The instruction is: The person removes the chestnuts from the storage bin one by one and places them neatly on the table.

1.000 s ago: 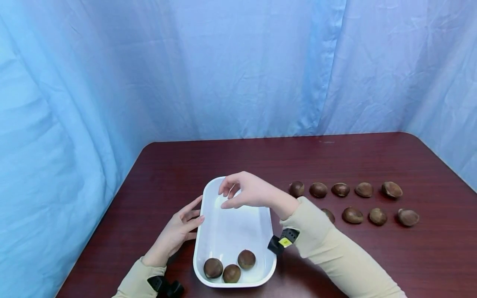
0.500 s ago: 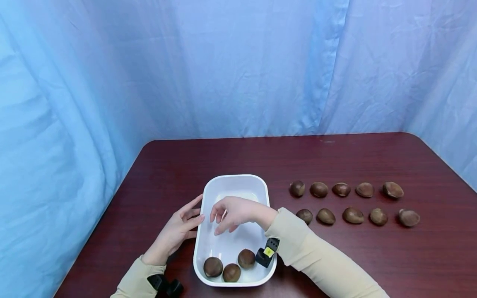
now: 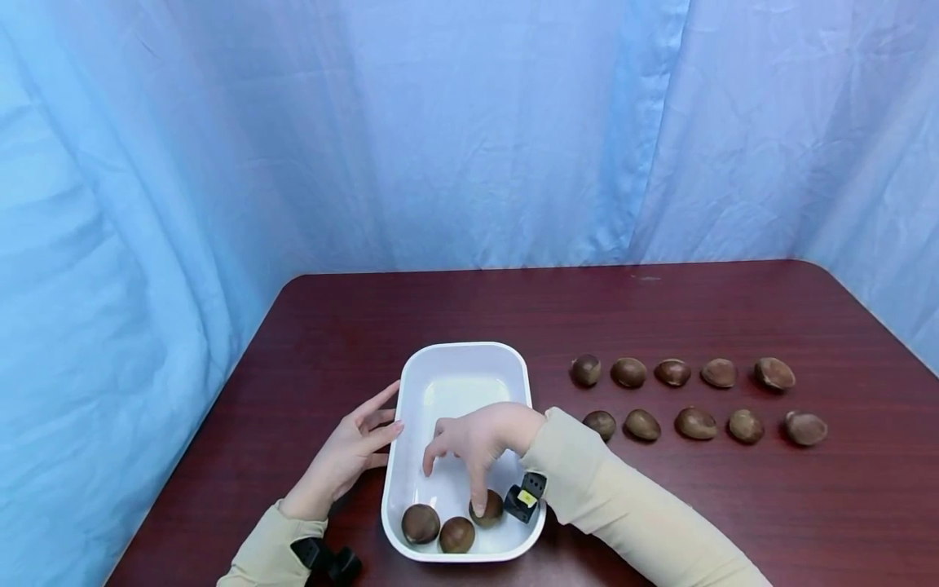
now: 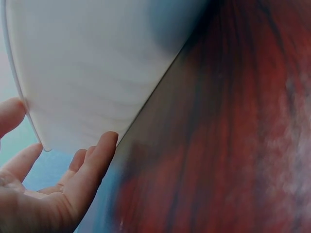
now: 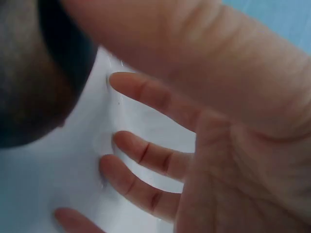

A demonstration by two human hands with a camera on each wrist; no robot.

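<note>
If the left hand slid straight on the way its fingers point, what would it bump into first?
The left hand points at the white tray, and its fingertips already look to be at the near side wall, so the tray would likely be met first.

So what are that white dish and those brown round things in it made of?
The white dish looks like glossy plastic or melamine, possibly glazed ceramic: smooth, evenly white, with soft highlights and rounded corners. The brown round things look like chestnuts, or replicas: dark brown, smooth, slightly shiny skins with a paler patch on some. The right hand touches one of them.

Tray (image 3: 464,359) far half free; three chestnuts (image 3: 421,523) crowd near end
</note>
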